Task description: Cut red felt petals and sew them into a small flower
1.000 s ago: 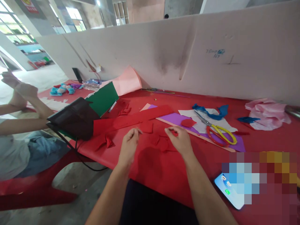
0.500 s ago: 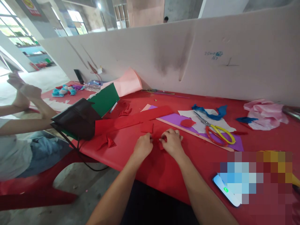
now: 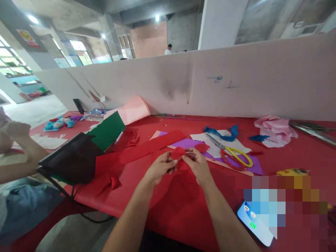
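Both my hands are raised a little above the red table (image 3: 288,157), close together. My left hand (image 3: 160,168) and my right hand (image 3: 196,166) each pinch a small piece of red paper (image 3: 179,154) that stands up between the fingertips. Both hands are closed on it. More red paper scraps (image 3: 111,180) and a long red strip (image 3: 147,148) lie to the left on the table. Yellow and red scissors (image 3: 233,155) rest on purple paper (image 3: 189,142) just right of my hands.
A phone (image 3: 253,220) lies at the near right edge. A dark bag (image 3: 70,161), green sheet (image 3: 106,131) and pink roll (image 3: 133,109) lie at the left. Pink tissue (image 3: 275,127) and blue scraps (image 3: 223,134) sit farther back. Another person's arms (image 3: 15,147) are at far left. A grey partition (image 3: 236,77) backs the table.
My hands went from apart and empty down to the table, took up the red paper piece, and now hold it lifted. The view has tilted upward.
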Available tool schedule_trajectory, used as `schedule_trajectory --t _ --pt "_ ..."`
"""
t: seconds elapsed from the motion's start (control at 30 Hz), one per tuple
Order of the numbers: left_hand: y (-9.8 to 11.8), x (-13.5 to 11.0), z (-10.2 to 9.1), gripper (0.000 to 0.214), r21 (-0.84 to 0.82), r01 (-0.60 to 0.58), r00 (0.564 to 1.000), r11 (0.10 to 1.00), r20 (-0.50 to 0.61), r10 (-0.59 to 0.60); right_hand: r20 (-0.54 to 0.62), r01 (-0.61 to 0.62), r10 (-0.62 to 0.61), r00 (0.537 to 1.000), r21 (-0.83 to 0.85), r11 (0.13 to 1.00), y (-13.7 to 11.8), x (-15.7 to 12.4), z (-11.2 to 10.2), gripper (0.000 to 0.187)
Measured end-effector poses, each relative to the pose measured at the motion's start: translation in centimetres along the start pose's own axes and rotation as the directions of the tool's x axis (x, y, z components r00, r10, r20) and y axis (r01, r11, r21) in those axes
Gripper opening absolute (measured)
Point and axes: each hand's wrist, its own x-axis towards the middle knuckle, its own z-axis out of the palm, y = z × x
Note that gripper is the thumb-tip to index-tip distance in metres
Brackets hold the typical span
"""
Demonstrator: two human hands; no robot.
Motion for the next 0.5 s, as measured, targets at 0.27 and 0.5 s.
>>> schedule_trajectory --t 0.27,0.5 --pt "0.0 2.4 -0.3 0.027 -0.025 -0.074 0.997 0.997 -0.002 0.074 0.036 -0.022 0.021 0.999 0.021 1.000 -0.3 0.3 -0.7 0.020" --pt "-1.5 2.4 -0.2 0.020 -0.036 -0.095 0.991 0.995 -0.100 0.091 0.011 -0.043 0.043 0.999 0.032 0.999 -0.1 0.0 0.5 0.018"
